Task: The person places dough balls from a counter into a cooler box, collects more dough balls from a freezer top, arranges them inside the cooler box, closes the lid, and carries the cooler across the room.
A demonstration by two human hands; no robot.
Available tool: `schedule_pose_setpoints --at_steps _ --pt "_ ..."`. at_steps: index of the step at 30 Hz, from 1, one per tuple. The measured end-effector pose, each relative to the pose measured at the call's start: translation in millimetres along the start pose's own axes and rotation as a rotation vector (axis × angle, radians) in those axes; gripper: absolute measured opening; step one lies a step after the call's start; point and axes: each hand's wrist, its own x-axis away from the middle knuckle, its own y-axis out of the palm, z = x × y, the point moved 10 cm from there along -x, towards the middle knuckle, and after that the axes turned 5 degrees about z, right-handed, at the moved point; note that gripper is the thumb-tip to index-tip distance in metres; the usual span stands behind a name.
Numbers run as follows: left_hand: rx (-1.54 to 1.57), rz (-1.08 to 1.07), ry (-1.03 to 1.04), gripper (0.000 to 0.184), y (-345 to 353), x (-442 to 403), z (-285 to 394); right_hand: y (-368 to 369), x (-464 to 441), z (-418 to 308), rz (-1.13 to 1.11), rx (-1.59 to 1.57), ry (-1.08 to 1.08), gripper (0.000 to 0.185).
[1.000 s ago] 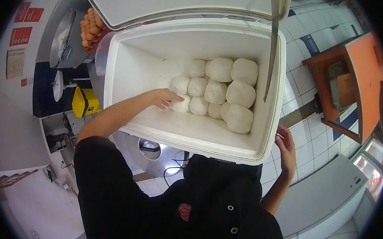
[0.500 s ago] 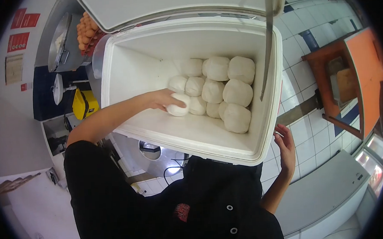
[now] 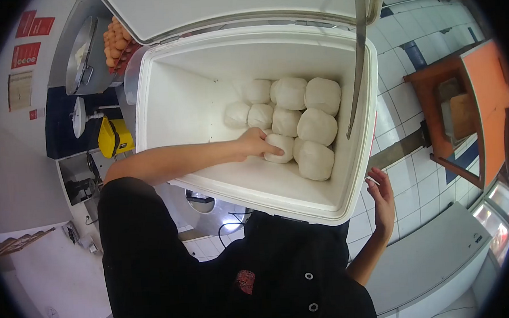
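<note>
Inside a white cooler box [image 3: 177,105], my left hand [image 3: 255,143] is closed around a white dough ball [image 3: 279,149]. That ball rests against the near side of a pile of similar dough balls [image 3: 317,127], stacked toward the box's right end. My left fingers are partly hidden behind the ball, with the thumb lying on top. Outside the box, by its front right corner, is my right hand [image 3: 382,195]. Its fingers are slightly bent and apart, holding nothing; whether they touch the rim I cannot tell.
The box's raised lid [image 3: 229,5] stands at the far side, with a metal strip [image 3: 360,67] slanting down at the right. Eggs [image 3: 116,42] and a yellow container [image 3: 115,137] are at the left. An orange-sided wooden stand [image 3: 482,107] is at the right.
My left hand has moved right with the dough ball, from the pile's left side to its near middle. My right hand has barely moved.
</note>
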Motion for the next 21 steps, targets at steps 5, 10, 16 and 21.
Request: schedule_pose_setpoints --at_steps 5,10,16,21 --pt "0.116 -0.045 0.063 0.057 16.5 -0.7 20.0 10.0 -3.3 -8.8 -0.024 -0.028 -0.009 0.048" --pt "-0.231 -0.024 -0.014 0.06 -32.0 10.1 19.2 14.4 -4.0 -2.6 -0.036 -0.066 -0.022 0.045" --pt "-0.247 0.406 0.054 0.067 -165.8 -42.6 -18.3 17.3 -4.3 -3.9 -0.065 -0.071 -0.029 0.046" --pt "0.2 0.287 -0.229 0.082 -149.8 -75.6 -60.3 7.9 4.9 -8.1 -0.014 -0.053 -0.007 0.048"
